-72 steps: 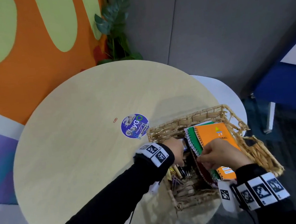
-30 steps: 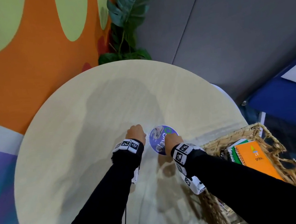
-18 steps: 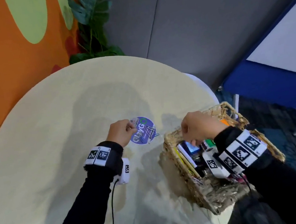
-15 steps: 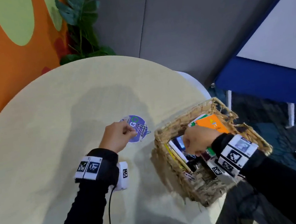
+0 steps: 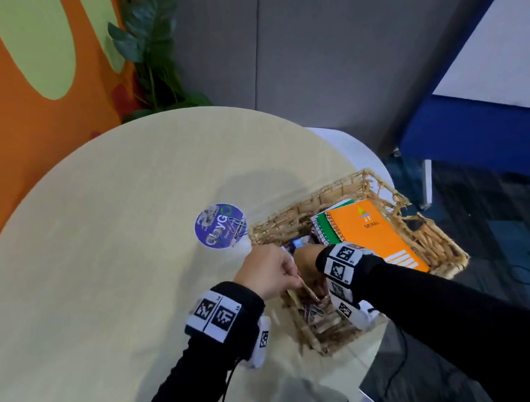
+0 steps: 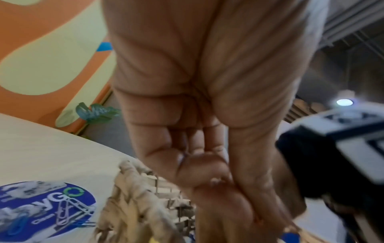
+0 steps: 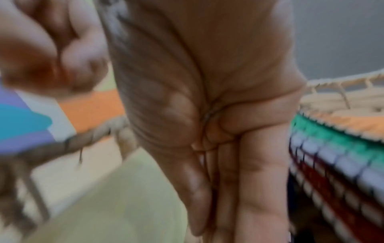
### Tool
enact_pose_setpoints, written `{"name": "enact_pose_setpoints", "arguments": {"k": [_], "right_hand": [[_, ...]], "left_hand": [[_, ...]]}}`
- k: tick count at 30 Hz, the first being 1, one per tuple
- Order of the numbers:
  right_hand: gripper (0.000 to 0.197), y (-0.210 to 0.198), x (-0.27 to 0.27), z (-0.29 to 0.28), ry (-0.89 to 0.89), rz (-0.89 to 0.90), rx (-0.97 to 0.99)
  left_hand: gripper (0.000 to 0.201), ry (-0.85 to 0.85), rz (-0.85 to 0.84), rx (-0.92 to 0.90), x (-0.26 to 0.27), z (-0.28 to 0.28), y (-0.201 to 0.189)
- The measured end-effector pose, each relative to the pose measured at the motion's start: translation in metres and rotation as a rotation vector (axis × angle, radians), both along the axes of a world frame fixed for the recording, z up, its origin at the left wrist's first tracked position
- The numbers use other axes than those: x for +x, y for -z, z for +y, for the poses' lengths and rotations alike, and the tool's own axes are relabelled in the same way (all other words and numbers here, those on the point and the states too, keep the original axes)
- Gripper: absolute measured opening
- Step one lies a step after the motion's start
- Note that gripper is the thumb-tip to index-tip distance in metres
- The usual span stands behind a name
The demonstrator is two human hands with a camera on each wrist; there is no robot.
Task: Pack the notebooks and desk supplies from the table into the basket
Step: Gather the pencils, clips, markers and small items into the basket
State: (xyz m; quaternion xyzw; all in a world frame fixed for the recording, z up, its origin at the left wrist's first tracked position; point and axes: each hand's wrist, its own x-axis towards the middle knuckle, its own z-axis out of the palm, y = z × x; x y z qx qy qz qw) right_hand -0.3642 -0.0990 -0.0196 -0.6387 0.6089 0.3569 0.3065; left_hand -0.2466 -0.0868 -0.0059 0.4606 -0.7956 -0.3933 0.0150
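A wicker basket (image 5: pixel 307 202) stands at the round table's right edge. In it lie an orange spiral notebook (image 5: pixel 376 236) over a green one (image 5: pixel 324 226), and loose clips (image 5: pixel 311 309) at its near end. My left hand (image 5: pixel 295 277) hovers over the basket's left rim (image 6: pixel 133 197), thumb and fingertips (image 6: pixel 218 185) pinched as on something small that I cannot make out. My right hand (image 5: pixel 306 257) reaches down inside the basket, fingers (image 7: pixel 220 213) straight, beside the notebooks' spiral bindings (image 7: pixel 332 156). Paper clips (image 5: pixel 236 226) lie on a round purple sticker (image 5: pixel 216 227) on the table.
The table (image 5: pixel 112 254) ends just right of and in front of the basket. A white table (image 5: pixel 350 142) and a blue bench (image 5: pixel 484 138) stand beyond it. A potted plant (image 5: pixel 149 47) stands by the orange wall. A cable hangs from my left wrist.
My left hand has left the purple sticker and moved right, over the basket's rim, fingers still pinched. My right hand has stayed inside the basket. The small red clip is gone from the table.
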Motion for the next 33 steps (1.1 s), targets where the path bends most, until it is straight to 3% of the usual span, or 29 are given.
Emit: {"name": "enact_pose_setpoints", "arguments": {"k": [1, 2, 6, 9, 11, 13, 17, 19, 21, 23, 25, 29, 33], "right_hand": [[0.018, -0.011, -0.008, 0.000, 0.046, -0.045, -0.048], [0.011, -0.018, -0.021, -0.001, 0.094, -0.085, -0.118], [0.033, -0.033, -0.073, 0.007, 0.256, -0.187, -0.317], [0.031, -0.037, -0.104, 0.019, 0.347, -0.321, -0.328], [0.030, -0.036, -0.116, 0.027, 0.375, -0.369, -0.343], [0.031, -0.033, -0.124, 0.033, 0.374, -0.386, -0.334], [0.031, -0.028, -0.130, 0.040, 0.366, -0.426, -0.308], [0.027, -0.029, -0.130, 0.038, 0.361, -0.458, -0.309], [0.021, -0.034, -0.129, 0.032, 0.389, -0.522, -0.325], [0.018, -0.043, -0.123, 0.022, 0.437, -0.592, -0.361], [0.017, -0.055, -0.115, 0.008, 0.483, -0.650, -0.422], [0.012, -0.076, -0.088, -0.030, 0.581, -0.750, -0.533], [0.012, -0.086, -0.055, -0.083, 0.445, -0.733, -0.601]], "left_hand": [[0.010, 0.030, -0.047, -0.007, -0.010, 0.000, 0.000], [0.010, 0.060, -0.097, -0.011, -0.021, 0.000, 0.001], [0.011, 0.245, -0.372, 0.016, -0.063, -0.001, 0.006], [0.017, 0.355, -0.612, 0.087, -0.084, 0.003, 0.010], [0.010, 0.405, -0.726, 0.107, -0.093, 0.005, 0.010], [0.009, 0.414, -0.787, 0.116, -0.099, 0.006, 0.010], [0.038, 0.382, -0.751, 0.159, -0.099, 0.004, 0.008], [0.037, 0.275, -0.629, 0.171, -0.091, -0.001, 0.008], [0.030, 0.095, -0.384, 0.154, -0.073, -0.011, 0.004], [0.024, -0.152, -0.095, 0.099, -0.047, -0.026, -0.001], [0.020, -0.401, 0.056, 0.039, -0.016, -0.045, -0.002], [0.022, -0.702, -0.072, -0.019, 0.033, -0.086, 0.032], [0.031, -0.796, -0.251, 0.084, 0.044, -0.114, 0.073]]}}
